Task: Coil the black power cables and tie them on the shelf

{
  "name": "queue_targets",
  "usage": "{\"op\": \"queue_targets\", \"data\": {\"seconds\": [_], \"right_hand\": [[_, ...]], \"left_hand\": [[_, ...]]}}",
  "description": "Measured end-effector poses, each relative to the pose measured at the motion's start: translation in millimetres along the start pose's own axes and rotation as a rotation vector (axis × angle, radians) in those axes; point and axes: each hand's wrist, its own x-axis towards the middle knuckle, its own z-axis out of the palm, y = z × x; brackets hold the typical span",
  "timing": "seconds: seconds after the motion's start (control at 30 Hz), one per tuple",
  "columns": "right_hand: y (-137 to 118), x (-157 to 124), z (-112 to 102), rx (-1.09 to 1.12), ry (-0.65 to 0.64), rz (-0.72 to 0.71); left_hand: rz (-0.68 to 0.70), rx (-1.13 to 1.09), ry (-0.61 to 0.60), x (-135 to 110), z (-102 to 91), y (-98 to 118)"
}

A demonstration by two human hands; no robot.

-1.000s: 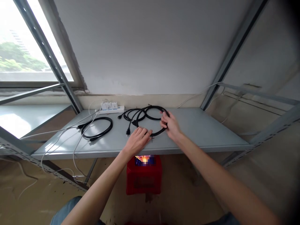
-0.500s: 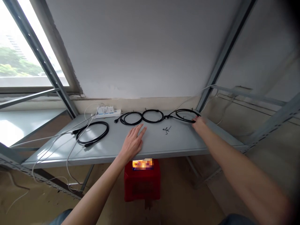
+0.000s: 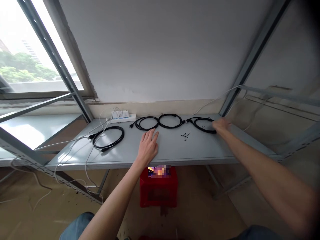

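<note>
My right hand (image 3: 221, 125) is at the right edge of a coiled black cable (image 3: 205, 131) lying at the right end of the grey shelf (image 3: 170, 151). Its fingers are closed on the loop there, partly blurred and hidden. My left hand (image 3: 148, 146) lies on the shelf near the front middle, palm down with fingers stretched out, holding nothing. Just beyond its fingertips are two more coiled black cables, one on the left (image 3: 147, 129) and one on the right (image 3: 170, 126). Several thin black twist ties (image 3: 185, 135) lie between my hands.
Another black cable coil (image 3: 110, 146) lies on the shelf's left side, crossed by white cords. Behind it stands a white power strip (image 3: 123, 118) with plugged-in adapters. Metal uprights frame both ends. A red stool (image 3: 158, 191) with a lit screen (image 3: 159, 171) stands below the front edge.
The whole view has shifted, so things appear farther right. My right hand has moved slightly rightward at the coil's edge, and that loop looks rounder. My left hand stays flat on the shelf.
</note>
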Motion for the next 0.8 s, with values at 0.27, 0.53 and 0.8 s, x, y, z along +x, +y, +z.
{"op": "queue_targets", "data": {"seconds": [0.27,0.53,0.8], "right_hand": [[-161.2,-226.9,72.2,0.047,-0.359,-1.416],[-223.7,-387.0,153.0,-0.617,-0.623,-1.871],[-202.1,-346.4,151.8,-0.442,-0.828,-1.848]], "left_hand": [[0.022,-0.093,-0.082,-3.2,8.9,-4.1],[0.000,-0.213,-0.108,-2.3,20.2,-10.9],[0.000,-0.155,-0.158,-1.8,12.8,-9.8]]}}
